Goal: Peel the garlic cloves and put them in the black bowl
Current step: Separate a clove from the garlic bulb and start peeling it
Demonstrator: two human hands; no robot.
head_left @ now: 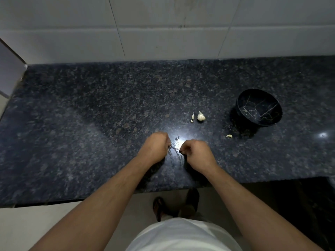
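On the dark granite counter (90,115), the garlic bulb (201,116) and loose cloves (192,118) were seen left of the black bowl (259,108), while left hand (157,146) and right hand (196,153) were curled nearer the front edge, contents indiscernible.

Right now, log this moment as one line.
hands: left, right curled, contents unclear | garlic bulb on counter | black bowl: no cloves visible

One garlic bulb (201,116), three loose cloves (229,136), one black bowl (259,108), two hands (157,146).
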